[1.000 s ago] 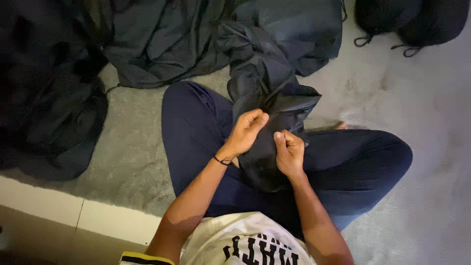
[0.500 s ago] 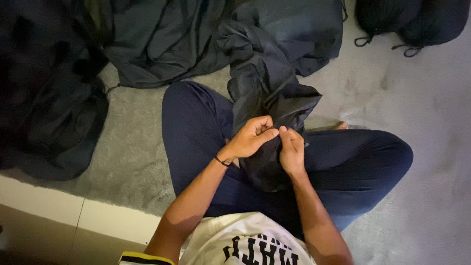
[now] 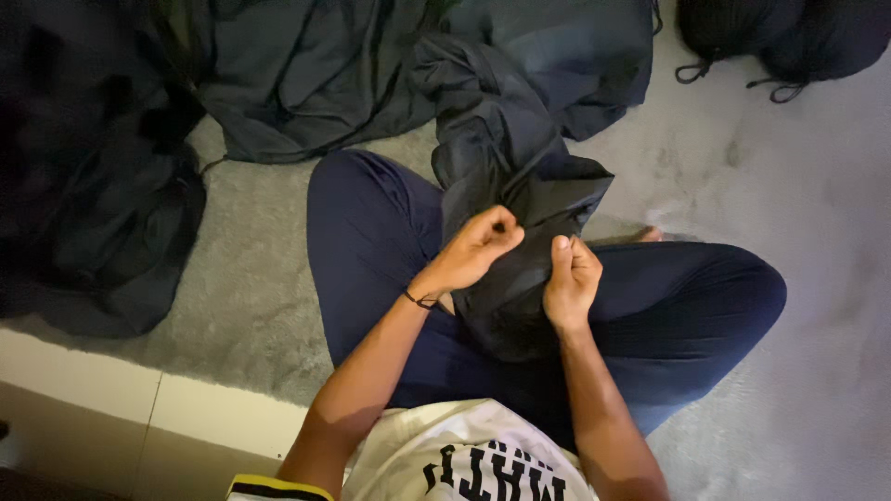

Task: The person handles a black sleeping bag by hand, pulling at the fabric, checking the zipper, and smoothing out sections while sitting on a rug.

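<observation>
Head view shows us seated cross-legged on a grey carpet point(image 3: 761, 186), working one dark garment point(image 3: 520, 213) in our lap. Our left hand point(image 3: 473, 252) pinches its top fold, fingers closed on cloth; our right hand point(image 3: 571, 278) grips the same fold just beside it. We judge this a gathering or folding step; next calls for a steady pull. We count two hands, one held garment, and one cloth heap point(image 3: 102, 186) behind it.

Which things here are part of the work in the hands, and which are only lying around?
In use: dark cloth, pinched by left hand and right hand.
Lying about: heap of dark fabric, black drawstring bags, grey carpet.
</observation>
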